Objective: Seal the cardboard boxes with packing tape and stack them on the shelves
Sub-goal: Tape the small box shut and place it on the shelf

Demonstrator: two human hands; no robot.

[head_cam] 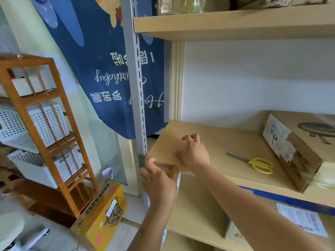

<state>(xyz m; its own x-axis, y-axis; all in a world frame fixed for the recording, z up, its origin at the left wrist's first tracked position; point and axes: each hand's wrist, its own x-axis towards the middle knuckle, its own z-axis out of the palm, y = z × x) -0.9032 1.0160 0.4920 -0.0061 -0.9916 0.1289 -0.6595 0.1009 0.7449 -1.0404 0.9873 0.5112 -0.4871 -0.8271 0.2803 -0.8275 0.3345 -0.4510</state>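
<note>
A taped cardboard box point(297, 154) with torn labels lies at the right end of the middle shelf board point(235, 140). My right hand point(194, 153) rests palm down on the left part of this board, its fingers slightly curled and holding nothing. My left hand point(159, 182) grips the board's front left corner, thumb on top and fingers under the edge. A small yellow and white item point(178, 178) peeks out behind those fingers; I cannot tell what it is. No tape roll is clearly in view.
Yellow scissors point(259, 164) lie on the board between my right hand and the box. A grey slotted upright point(138, 105) stands at the shelf's left. Labelled boxes point(304, 220) sit on the lower shelf. A yellow carton point(101, 220) and a wooden basket rack point(41, 133) stand on the left.
</note>
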